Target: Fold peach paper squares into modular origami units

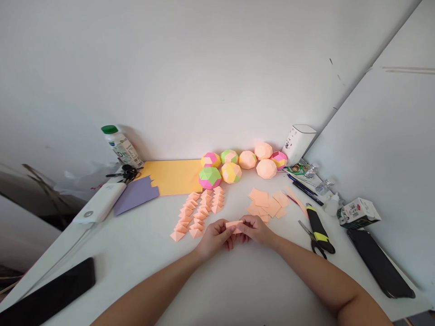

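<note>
My left hand (pixel 215 237) and my right hand (pixel 255 230) meet at the middle of the white table (pixel 136 253). Both pinch one small folded strip of peach paper (pixel 234 223) between their fingertips. Just beyond my left hand lie rows of several folded peach paper units (pixel 199 212). Beyond my right hand sits a loose pile of flat peach paper squares (pixel 267 203). At the back stand several paper polyhedron balls (pixel 238 165), some peach, others mixed pink, green and yellow.
Scissors (pixel 314 237) and a black-yellow utility knife (pixel 318 228) lie right. Carton (pixel 358 213), black phone (pixel 380 262), pens (pixel 306 189), white box (pixel 298 142) further right. Left: bottle (pixel 120 146), keys (pixel 125 172), power bank (pixel 100 202), purple paper (pixel 136 194), yellow sheet (pixel 175 175), black device (pixel 50 290).
</note>
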Action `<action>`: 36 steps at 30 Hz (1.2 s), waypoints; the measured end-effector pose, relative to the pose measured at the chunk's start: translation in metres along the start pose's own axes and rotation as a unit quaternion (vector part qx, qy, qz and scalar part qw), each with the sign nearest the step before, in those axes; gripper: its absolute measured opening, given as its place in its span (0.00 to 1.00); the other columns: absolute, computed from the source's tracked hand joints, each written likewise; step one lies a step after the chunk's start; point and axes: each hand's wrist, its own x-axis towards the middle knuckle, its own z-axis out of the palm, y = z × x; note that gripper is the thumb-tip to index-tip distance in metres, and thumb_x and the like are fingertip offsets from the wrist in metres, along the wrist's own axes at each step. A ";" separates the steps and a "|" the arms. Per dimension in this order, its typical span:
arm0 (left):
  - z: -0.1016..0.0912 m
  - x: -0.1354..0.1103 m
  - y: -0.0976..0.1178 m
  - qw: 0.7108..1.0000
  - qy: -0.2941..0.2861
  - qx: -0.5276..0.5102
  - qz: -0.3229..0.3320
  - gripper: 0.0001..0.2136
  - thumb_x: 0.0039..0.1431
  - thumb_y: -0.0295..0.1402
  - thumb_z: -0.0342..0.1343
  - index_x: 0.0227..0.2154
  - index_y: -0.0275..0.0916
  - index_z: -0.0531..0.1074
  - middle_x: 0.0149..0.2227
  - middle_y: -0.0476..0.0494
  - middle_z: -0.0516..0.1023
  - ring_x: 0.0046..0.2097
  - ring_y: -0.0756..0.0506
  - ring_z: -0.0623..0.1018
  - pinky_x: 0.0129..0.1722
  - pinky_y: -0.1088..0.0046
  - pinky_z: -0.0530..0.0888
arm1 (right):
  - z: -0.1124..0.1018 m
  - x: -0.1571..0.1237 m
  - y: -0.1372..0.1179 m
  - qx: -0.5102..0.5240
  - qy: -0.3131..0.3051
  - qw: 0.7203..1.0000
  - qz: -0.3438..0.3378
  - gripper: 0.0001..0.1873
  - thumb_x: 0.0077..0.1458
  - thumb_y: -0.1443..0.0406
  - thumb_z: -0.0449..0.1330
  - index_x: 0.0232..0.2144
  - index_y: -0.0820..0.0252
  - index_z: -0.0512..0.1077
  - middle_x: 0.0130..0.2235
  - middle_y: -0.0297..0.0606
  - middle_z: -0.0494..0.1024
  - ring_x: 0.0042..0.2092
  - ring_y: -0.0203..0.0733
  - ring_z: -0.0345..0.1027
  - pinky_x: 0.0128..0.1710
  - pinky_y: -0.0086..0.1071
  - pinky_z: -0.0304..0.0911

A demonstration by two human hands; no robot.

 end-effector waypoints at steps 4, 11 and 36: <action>0.000 -0.001 0.001 1.000 -0.004 0.011 -0.004 0.16 0.53 0.47 0.55 0.25 0.38 0.64 0.20 0.51 0.73 0.20 0.51 0.73 0.18 0.77 0.68 | -0.001 0.001 0.000 0.004 0.008 1.000 -0.003 0.15 0.54 0.55 0.57 0.30 0.62 0.69 0.22 0.32 0.72 0.22 0.34 0.68 0.21 0.26 0.61; 0.001 -0.001 0.002 1.000 0.008 0.024 -0.001 0.16 0.52 0.47 0.55 0.26 0.38 0.65 0.20 0.51 0.73 0.20 0.50 0.74 0.19 0.76 0.70 | 0.000 0.001 -0.002 0.001 0.024 1.000 0.013 0.16 0.53 0.55 0.58 0.25 0.62 0.67 0.18 0.30 0.71 0.20 0.34 0.67 0.19 0.25 0.59; -0.001 -0.002 0.001 0.999 -0.022 0.042 -0.012 0.16 0.53 0.47 0.55 0.27 0.37 0.65 0.20 0.50 0.74 0.19 0.51 0.73 0.18 0.77 0.68 | 0.001 0.001 0.002 0.008 0.017 1.000 0.003 0.16 0.53 0.54 0.58 0.25 0.62 0.68 0.21 0.33 0.74 0.19 0.33 0.67 0.18 0.25 0.59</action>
